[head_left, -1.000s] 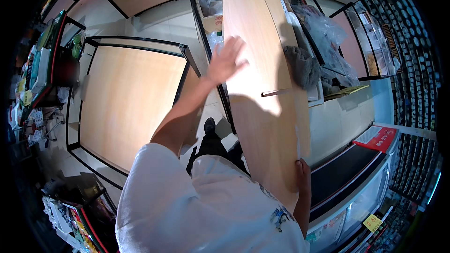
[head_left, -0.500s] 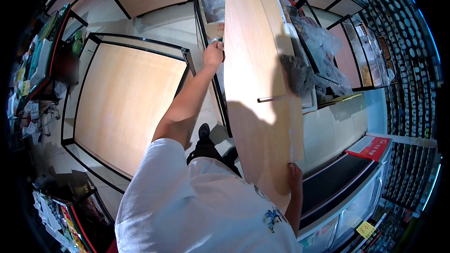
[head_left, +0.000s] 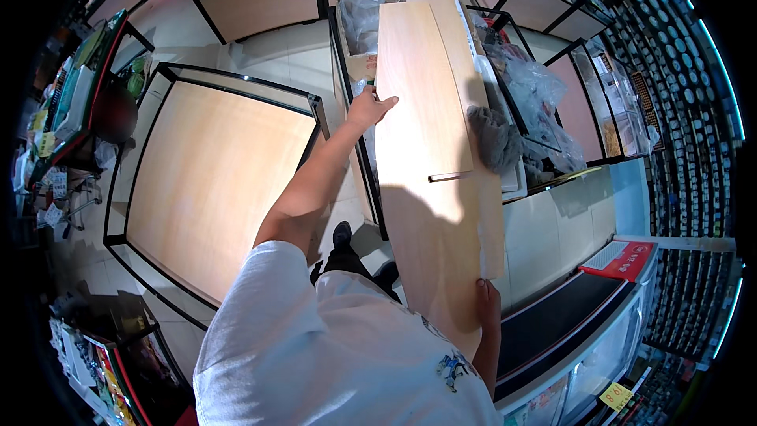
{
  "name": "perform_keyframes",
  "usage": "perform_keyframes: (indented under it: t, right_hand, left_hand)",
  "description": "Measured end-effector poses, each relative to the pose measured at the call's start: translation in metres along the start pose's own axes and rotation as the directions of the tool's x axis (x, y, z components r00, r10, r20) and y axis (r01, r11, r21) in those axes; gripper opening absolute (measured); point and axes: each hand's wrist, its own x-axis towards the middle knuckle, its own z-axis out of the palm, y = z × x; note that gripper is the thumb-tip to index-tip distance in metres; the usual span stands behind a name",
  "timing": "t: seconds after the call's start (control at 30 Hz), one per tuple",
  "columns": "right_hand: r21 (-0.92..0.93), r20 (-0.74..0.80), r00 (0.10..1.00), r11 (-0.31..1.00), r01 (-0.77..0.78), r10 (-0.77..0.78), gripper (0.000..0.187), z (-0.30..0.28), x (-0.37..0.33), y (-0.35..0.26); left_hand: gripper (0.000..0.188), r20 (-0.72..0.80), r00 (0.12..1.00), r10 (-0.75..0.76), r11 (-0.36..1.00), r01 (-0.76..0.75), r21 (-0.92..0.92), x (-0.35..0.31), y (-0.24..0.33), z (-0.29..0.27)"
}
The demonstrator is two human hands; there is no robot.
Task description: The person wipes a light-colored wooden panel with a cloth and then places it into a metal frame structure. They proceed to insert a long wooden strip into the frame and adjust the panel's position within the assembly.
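Head view
Board: I hold a long wooden board (head_left: 430, 189); it runs from near right to far, over the counter frame (head_left: 344, 71).
Long axis: near to far, a little tilted; the board stands between my two hands.
Left hand: my left hand (head_left: 369, 107) is far, fingers closed on the left long edge.
Right hand: my right hand (head_left: 487, 300) is near, clamped on the near right corner.
Nearer hand: the right one is nearer to my body.
Around: a second board (head_left: 449, 24) lies just behind; a grey cloth (head_left: 493, 138) and plastic bags (head_left: 528, 87) are right of it.
Left side: a wide tabletop (head_left: 213, 181) in a black frame, well apart.
In the way: the cloth, touching the board's right edge.
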Motion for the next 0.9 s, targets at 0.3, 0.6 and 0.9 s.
perform_keyframes:
  t: [0.3,0.6,0.9]
  right_hand:
    - [-0.071,-0.024,0.998,0.996,0.051,-0.053,0.037,-0.001,0.001,-0.004]
    - [0.037,0.017,0.999,0.999,0.039,-0.039,0.043,-0.002,0.003,0.006]
    - [0.188,0.035,0.999,0.982,-0.022,0.015,0.054,-0.01,0.003,-0.023]
  left_hand:
    - [0.043,-0.247,0.967,0.06,0.991,-0.027,0.133,0.011,-0.011,0.014]
    - [0.045,-0.301,0.949,-0.093,0.966,0.013,-0.259,-0.054,-0.006,0.053]
    - [0.06,0.091,0.995,0.029,0.334,0.076,-0.94,-0.214,0.05,0.044]
